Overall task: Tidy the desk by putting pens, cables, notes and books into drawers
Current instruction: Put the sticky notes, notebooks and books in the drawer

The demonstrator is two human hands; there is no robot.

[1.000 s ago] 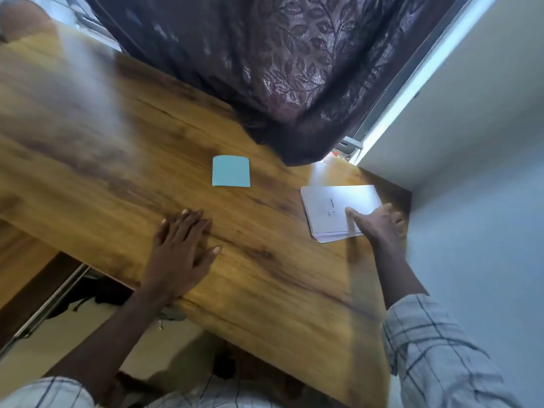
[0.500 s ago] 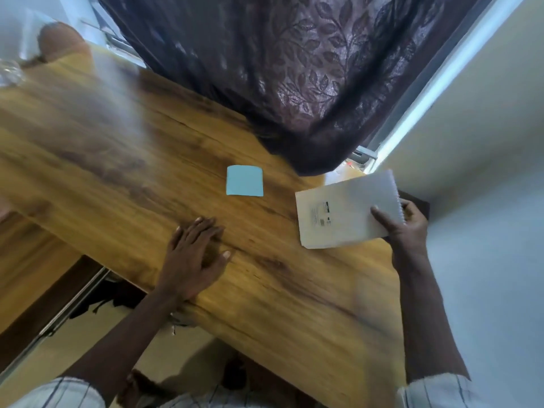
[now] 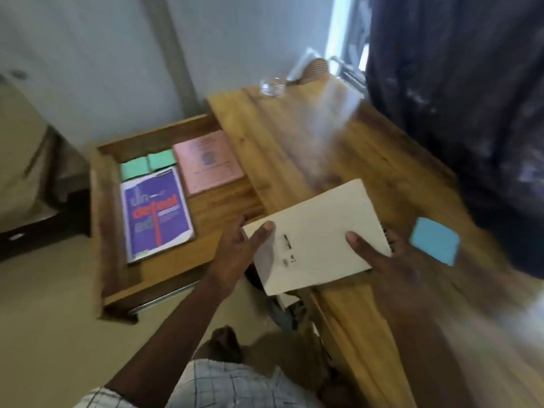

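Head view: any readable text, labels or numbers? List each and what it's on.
Purple book in the open drawer: large stacked cover letters, too blurred to read with confidence.
Pink booklet: printed lines and an emblem, too blurred to read.
White spiral notebook, held by left hand and right hand: small dark marks, unreadable.
Blue sticky pad, green sticky pads: no text visible.

Head view looks down (close) over desk [image 3: 338,148].

White spiral notebook [image 3: 316,237] — tilted, held above the desk edge [image 3: 347,316].
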